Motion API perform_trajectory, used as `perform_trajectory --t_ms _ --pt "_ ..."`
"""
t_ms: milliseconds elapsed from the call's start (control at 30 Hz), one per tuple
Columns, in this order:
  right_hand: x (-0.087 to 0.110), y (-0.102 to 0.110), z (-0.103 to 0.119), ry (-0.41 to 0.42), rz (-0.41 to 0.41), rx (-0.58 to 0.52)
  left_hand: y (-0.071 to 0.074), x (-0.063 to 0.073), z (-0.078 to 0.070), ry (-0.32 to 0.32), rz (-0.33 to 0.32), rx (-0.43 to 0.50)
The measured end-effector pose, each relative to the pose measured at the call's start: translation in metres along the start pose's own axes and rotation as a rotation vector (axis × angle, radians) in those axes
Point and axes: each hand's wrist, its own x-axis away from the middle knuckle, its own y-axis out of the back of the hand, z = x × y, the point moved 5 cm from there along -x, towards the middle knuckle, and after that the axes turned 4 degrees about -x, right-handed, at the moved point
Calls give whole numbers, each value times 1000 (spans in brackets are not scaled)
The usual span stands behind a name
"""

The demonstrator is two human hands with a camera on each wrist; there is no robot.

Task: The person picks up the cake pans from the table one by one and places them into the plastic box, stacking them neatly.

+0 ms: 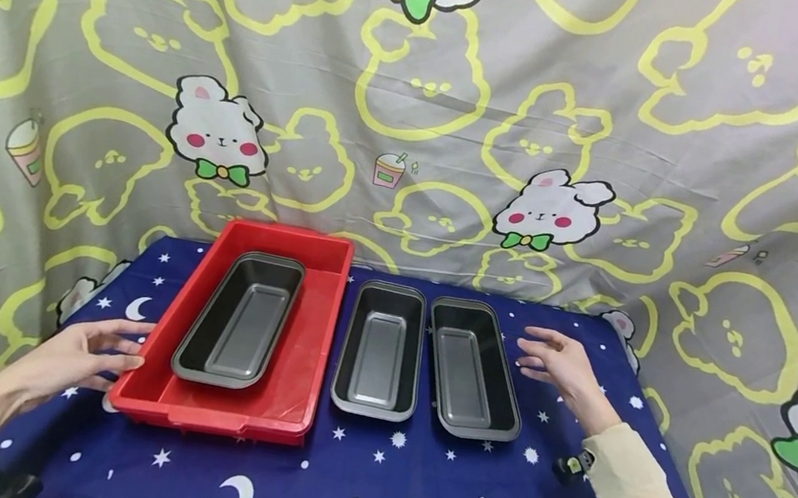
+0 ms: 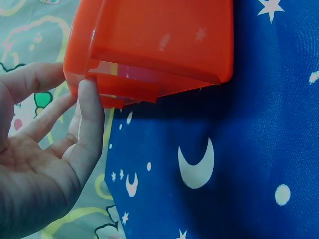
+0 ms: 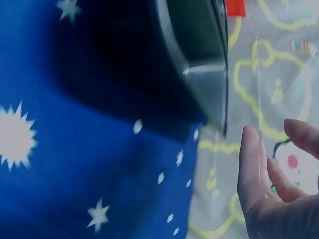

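A red plastic tray point(image 1: 316, 331) stands on the left part of the table, with a dark loaf pan point(image 1: 248, 330) inside it. My left hand point(image 1: 78, 354) is at the tray's left side, its fingers loosely extended. In the left wrist view, fingertips point(image 2: 88, 89) touch the outside of the red tray point(image 2: 164, 45) near its rim. Right of the tray lie two more loaf pans, a middle one point(image 1: 381, 356) and a right one point(image 1: 465, 376) turned slightly. My right hand point(image 1: 561, 367) hovers beside the right pan, apart from it, holding nothing, fingers relaxed.
A dark blue tablecloth point(image 1: 329, 492) with white moons and stars covers the table. Behind it hangs a grey curtain point(image 1: 448, 163) with yellow outlines and white rabbits, close to the table's back edge. The middle pan stands close to the tray's right wall.
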Motion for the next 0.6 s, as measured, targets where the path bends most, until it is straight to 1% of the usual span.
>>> perform_trajectory --t_ms 100,167,300,400,600 --pt "-5 5 -14 -42 12 -36 0 0 1 -2 2 7" --pt "-7 6 -22 -64 38 -52 0 0 1 -7 5 13" --pt "-11 2 -35 -88 82 -69 -1 0 0 -13 8 18" --pt "-13 -3 -39 -90 111 -64 -1 0 0 -14 5 16" --pt "-17 -12 -42 -113 118 -38 -1 0 1 -10 4 17"
